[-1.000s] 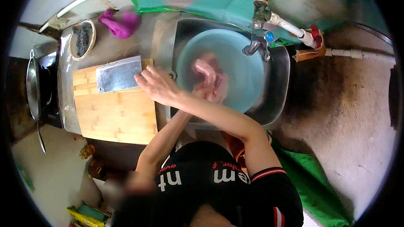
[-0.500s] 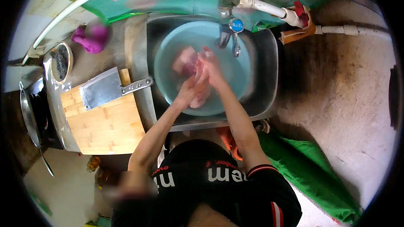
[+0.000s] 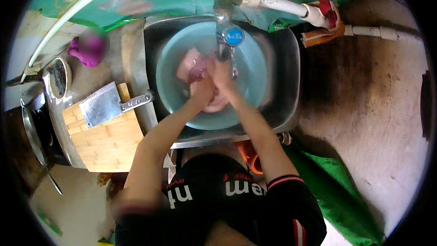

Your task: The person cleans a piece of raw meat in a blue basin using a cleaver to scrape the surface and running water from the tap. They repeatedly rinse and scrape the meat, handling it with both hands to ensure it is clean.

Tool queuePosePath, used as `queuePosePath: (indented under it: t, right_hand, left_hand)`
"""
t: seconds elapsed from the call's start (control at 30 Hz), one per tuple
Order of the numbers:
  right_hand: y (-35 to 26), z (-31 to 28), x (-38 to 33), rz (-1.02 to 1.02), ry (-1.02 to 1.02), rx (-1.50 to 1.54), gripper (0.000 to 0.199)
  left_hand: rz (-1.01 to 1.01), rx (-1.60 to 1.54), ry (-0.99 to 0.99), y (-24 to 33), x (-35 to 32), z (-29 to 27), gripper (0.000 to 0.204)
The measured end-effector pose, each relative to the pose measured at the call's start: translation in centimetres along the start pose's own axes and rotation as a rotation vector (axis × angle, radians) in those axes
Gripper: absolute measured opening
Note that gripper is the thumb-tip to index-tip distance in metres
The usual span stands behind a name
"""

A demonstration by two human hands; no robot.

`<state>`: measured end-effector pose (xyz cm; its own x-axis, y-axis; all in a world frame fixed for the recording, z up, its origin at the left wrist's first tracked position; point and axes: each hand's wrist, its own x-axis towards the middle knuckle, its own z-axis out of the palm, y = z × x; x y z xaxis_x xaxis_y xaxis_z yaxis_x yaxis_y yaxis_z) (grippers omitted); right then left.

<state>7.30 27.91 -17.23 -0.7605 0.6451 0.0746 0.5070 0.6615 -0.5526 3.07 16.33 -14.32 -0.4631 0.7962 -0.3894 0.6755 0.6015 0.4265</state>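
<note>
A light blue basin (image 3: 255,70) sits inside the steel sink (image 3: 289,86). Pink raw meat (image 3: 193,66) lies in the basin under the tap (image 3: 225,41). My left hand (image 3: 202,92) and my right hand (image 3: 221,74) are both down in the basin, pressed together on the meat. The picture is blurred with motion, so the fingers are hard to make out.
A cleaver (image 3: 102,107) lies on a wooden cutting board (image 3: 107,143) left of the sink. A purple object (image 3: 88,48) and a round bowl (image 3: 58,77) sit on the counter behind it. A pan (image 3: 32,127) is at the far left. A white pipe (image 3: 291,7) with a red valve (image 3: 328,11) runs right.
My left hand has left the cutting board's edge and joined the right hand on the meat in the basin. The view has shifted so the sink sits more central.
</note>
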Motion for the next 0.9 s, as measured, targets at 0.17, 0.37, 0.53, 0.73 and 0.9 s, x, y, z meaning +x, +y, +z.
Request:
queuePosePath:
  t: [0.17, 0.37, 0.53, 0.73, 0.9]
  right_hand:
    - [2.3, -0.1, 3.6, 0.353, -0.003, 0.282, 0.028]
    - [2.8, 4.8, 1.6, 0.289, 0.22, 0.457, 0.045]
    - [2.7, 4.3, 0.7, 0.385, -0.009, 0.441, 0.051]
    - [5.8, 3.4, 2.9, 0.497, -0.101, 0.618, 0.047]
    - [-1.0, 2.0, 0.0, 0.474, 0.186, 0.652, 0.044]
  left_hand:
    - [-0.153, -0.389, 0.048, 0.2, 2.6, -0.8, 0.04]
    - [-0.22, -1.116, 0.035, -0.1, 3.2, 0.9, 0.046]
    - [0.084, -0.897, 0.255, -0.8, 2.7, 2.8, 0.039]
    - [-0.249, -1.383, -0.455, -1.6, 3.4, -1.7, 0.038]
    - [-0.262, -1.363, -0.218, -3.5, 4.6, 3.5, 0.035]
